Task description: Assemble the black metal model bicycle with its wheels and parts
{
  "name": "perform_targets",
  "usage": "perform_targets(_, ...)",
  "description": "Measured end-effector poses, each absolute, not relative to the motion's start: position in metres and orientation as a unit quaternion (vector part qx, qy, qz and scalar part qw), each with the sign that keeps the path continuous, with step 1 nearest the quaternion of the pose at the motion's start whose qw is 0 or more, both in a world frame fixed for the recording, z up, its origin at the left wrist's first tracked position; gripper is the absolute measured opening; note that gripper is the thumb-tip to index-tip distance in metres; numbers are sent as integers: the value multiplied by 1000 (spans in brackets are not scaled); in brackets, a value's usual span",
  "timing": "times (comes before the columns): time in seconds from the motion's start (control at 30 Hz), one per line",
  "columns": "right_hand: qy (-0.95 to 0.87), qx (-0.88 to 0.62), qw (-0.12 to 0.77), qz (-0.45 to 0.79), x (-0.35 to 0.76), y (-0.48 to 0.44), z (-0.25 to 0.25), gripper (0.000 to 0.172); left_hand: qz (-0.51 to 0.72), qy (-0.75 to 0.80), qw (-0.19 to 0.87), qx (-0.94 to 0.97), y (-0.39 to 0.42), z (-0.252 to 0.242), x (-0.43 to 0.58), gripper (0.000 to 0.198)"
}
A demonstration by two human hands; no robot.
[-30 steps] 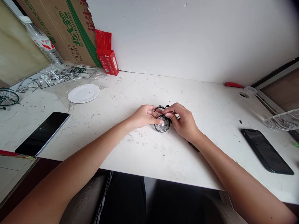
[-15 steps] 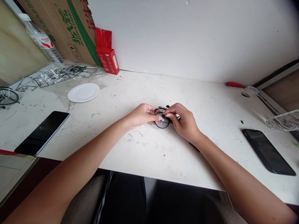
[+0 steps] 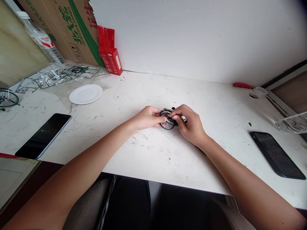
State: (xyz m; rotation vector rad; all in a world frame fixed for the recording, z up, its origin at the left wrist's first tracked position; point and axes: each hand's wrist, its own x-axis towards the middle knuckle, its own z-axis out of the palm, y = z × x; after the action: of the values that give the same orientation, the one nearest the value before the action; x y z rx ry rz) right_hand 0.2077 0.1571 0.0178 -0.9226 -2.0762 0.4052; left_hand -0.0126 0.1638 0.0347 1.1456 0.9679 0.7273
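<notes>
A small black model bicycle wheel [image 3: 167,124] with thin spokes stands on the white marble table [image 3: 148,153] at its middle. My left hand [image 3: 146,117] pinches the wheel from the left with thumb and fingers. From the right, my right hand [image 3: 189,124] is closed on the black frame parts [image 3: 170,120] joined to the wheel's top. Part of the model is hidden under my right fingers.
A white paper plate [image 3: 85,94] and clear bags of black plastic parts [image 3: 57,76] lie at the back left, near a red carton [image 3: 110,60], a cardboard box [image 3: 59,28] and a water bottle [image 3: 40,40]. One black phone [image 3: 43,135] lies left, another [image 3: 277,154] right. A second wheel [image 3: 8,98] sits far left.
The wheel has been tipped and drawn slightly up under my fingers, so less of it shows. Both hands stay closed on the model in nearly the same place.
</notes>
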Motion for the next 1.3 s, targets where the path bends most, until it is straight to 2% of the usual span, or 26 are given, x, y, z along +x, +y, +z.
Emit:
perform_targets(0.17, -840, -341, 405, 122, 209, 157, 22, 20, 322, 435, 678, 498, 163, 37, -11, 13)
perform_targets(0.33, -856, -346, 372, 94, 212, 158, 28, 24, 326, 433, 681, 493, 162, 37, -12, 12)
perform_targets(0.5, -845, -355, 384, 115, 211, 157, 26, 21, 329, 416, 683, 503, 165, 31, -13, 21)
perform_targets(0.67, -837, -351, 391, 155, 207, 155, 25, 23, 320, 421, 685, 502, 165, 33, -13, 16)
perform_targets(0.87, -834, -352, 392, 164, 206, 154, 26, 27, 323, 420, 699, 480, 166, 34, -13, 20)
perform_targets(0.97, -832, -354, 389, 174, 206, 153, 27, 21, 324, 420, 698, 481, 167, 33, -13, 19)
perform_targets(1.1, -799, -369, 434, 192, 205, 152, 24, 15, 317, 404, 711, 480, 167, 31, -13, 24)
perform_targets(1.3, -744, -386, 493, 233, 203, 151, 20, 22, 323, 389, 724, 470, 166, 30, -14, 26)
